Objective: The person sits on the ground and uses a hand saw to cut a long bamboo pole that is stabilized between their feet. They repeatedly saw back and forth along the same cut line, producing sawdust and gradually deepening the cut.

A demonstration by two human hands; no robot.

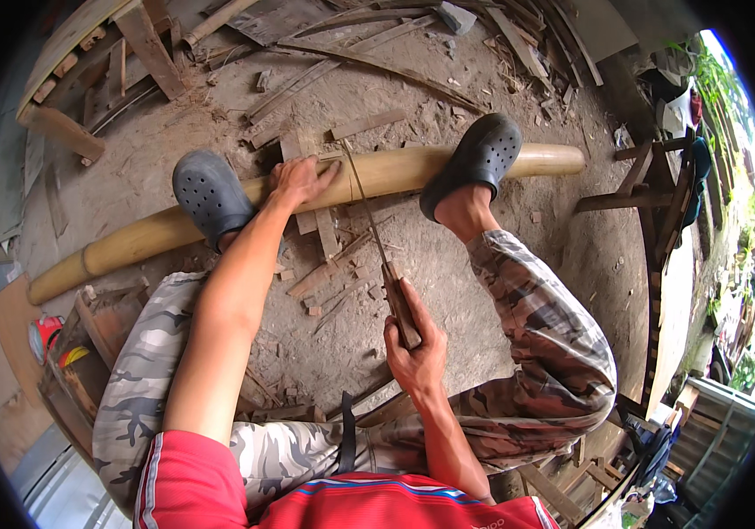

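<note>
A long, thick yellowish bamboo pole (395, 175) lies across the floor in front of me, slightly raised toward the right. My left hand (300, 183) grips its middle from above, fingers bent over it. In my right hand (420, 348) is the wooden handle of a handsaw (393, 280), its narrow blade pointing away from me. The blade lies across the pole just right of my left hand, its tip reaching past the far side. Whether the teeth have cut into the pole, I cannot tell. My feet, in dark clogs (210, 192), rest on the pole on either side of my hand.
Wood strips and offcuts (368, 123) are scattered over the dirt floor, with a pile of slats at the back. A wooden bench (144, 53) stands at the far left. On the right is a wooden frame (642, 189). A red object (45, 337) sits at left.
</note>
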